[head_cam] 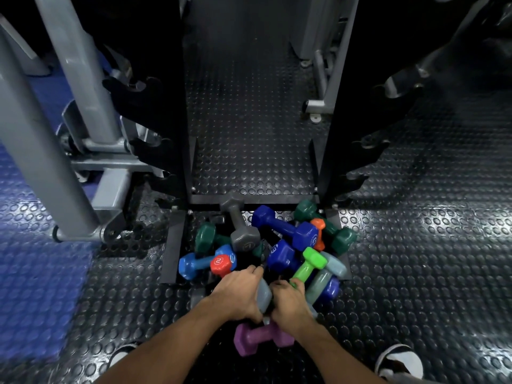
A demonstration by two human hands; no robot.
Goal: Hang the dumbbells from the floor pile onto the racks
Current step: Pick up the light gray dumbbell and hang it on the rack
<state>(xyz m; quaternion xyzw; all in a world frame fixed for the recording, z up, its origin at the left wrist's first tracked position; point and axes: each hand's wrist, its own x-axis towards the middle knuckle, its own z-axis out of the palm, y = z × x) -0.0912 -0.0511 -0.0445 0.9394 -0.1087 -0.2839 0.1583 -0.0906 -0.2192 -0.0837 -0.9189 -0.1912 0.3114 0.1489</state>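
Both hands down in the dumbbell pile [266, 256], which sits on the studded rubber floor [415, 273] at the foot of the black rack [327, 151]. Left hand [238, 295] grips a grey dumbbell [263, 296]. Right hand [288, 299] wraps the handle of a green dumbbell [309, 266]. Hands nearly touching. Purple dumbbell [261, 338] lies just below them, nearest the person. Rack hooks hold nothing.

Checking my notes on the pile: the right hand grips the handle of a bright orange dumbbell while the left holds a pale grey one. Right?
Not quite. In the head view the right hand grips a bright green dumbbell, not orange. The left hand does hold the pale grey dumbbell.
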